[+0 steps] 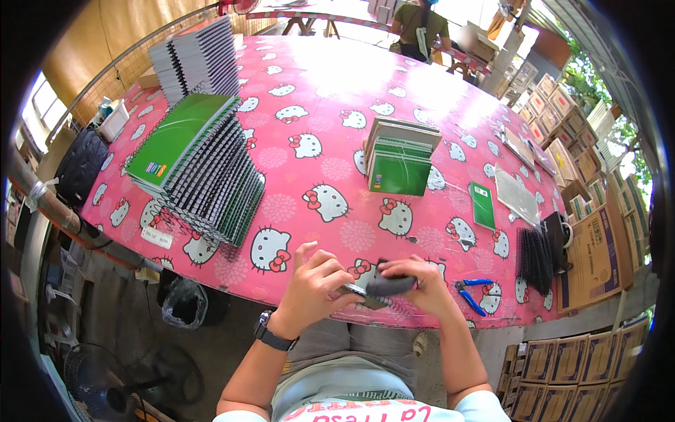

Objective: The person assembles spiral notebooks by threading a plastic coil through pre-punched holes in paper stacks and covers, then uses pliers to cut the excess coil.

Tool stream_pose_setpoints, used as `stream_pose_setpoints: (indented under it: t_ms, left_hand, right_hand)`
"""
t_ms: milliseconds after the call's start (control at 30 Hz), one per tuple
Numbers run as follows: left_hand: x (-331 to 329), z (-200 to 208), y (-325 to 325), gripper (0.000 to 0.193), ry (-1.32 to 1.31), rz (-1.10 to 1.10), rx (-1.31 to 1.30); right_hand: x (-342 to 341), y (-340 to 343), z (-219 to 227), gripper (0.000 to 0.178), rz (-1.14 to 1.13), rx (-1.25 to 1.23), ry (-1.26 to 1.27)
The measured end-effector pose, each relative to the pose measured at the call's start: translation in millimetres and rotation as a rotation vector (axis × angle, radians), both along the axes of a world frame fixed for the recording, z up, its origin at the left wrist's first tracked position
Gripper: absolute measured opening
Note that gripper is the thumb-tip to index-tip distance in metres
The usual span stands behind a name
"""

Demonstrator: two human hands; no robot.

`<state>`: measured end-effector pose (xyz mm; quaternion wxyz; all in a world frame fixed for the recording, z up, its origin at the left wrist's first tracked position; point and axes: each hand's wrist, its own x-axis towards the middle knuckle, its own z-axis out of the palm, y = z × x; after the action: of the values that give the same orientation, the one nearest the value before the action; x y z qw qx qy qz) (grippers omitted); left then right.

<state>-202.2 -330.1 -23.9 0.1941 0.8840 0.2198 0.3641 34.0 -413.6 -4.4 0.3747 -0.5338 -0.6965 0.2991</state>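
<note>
At the table's near edge, my left hand [316,288] grips a small wire-bound notebook [376,302], seen nearly edge-on. A dark grey rounded object [389,284] is in my closed right hand [425,280], held against the notebook's bound edge; its exact kind does not show. Blue-handled pliers [476,294] lie just right of my right hand. Farther off stands a pile of small green notebooks [401,172], and one small green notebook [482,205] lies flat on its own to the right.
Tall stacks of larger green spiral notebooks [186,137] occupy the left of the pink patterned table [337,232]. Black binding coils [533,260] sit at the right edge beside cardboard boxes [590,260]. A fan [98,380] stands below left. Another person [420,32] is at the far end.
</note>
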Motion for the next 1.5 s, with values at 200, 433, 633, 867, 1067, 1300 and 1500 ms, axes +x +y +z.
stream_pose_setpoints:
  t_ms: [200,433,633,867,1067,1300,1500]
  left_hand:
    - [0.3,-9.3,-5.7,0.078,-0.392,0.08,-0.28]
    - [2.1,-52.5,-19.9,0.077,-0.475,0.032,-0.827]
    - [-1.8,-55.3,-20.9,0.062,-0.434,0.024,-0.754]
    - [-0.3,-54.0,-18.8,0.06,-0.558,-0.063,-0.832]
    - [3.8,-43.1,-23.9,0.065,-0.513,0.104,-0.585]
    - [8.4,3.7,-26.9,0.034,0.076,0.074,0.204]
    - [14.3,18.0,-35.4,0.03,0.195,0.065,0.132]
  right_hand:
    - [0.6,-10.7,3.5,0.042,0.081,-0.2,0.567]
    - [-3.6,-18.0,-21.9,0.066,0.263,-0.313,0.692]
    - [-3.4,-28.7,-13.8,0.061,-0.003,-0.201,0.327]
    - [-5.0,-27.0,-7.5,0.046,0.019,-0.187,0.371]
    - [-7.5,-26.6,-4.3,0.052,0.155,-0.139,0.486]
    - [1.9,-30.4,-22.1,0.057,-0.064,-0.173,0.777]
    - [4.1,-36.1,-30.1,0.059,0.066,-0.196,0.988]
